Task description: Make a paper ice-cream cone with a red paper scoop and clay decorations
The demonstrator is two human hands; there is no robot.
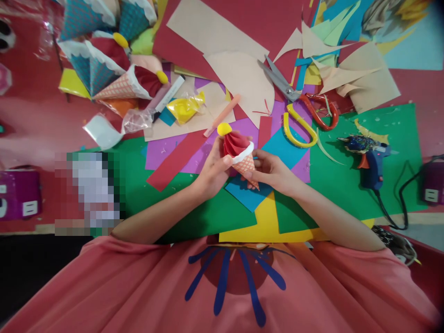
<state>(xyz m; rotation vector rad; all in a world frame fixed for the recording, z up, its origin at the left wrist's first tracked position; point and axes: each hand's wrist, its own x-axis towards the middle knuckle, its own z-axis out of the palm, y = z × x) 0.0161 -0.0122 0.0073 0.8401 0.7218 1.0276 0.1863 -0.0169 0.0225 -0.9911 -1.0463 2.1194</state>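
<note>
Between my two hands is a paper ice cream cone, tilted with its tip down to the right. It has an orange lattice cone, a white wavy rim, a pleated red top and a yellow ball at the peak. My left hand grips its upper left side, the thumb near the white rim. Lower down, my right hand has its fingers closed around the lattice part near the tip. Coloured paper lies under both hands, including a blue piece and a purple sheet.
Scissors with red and yellow handles lie open beyond my hands. A blue glue gun with a black cord rests at right on a green sheet. Several finished paper cones are piled at upper left. Beige offcuts lie upper right.
</note>
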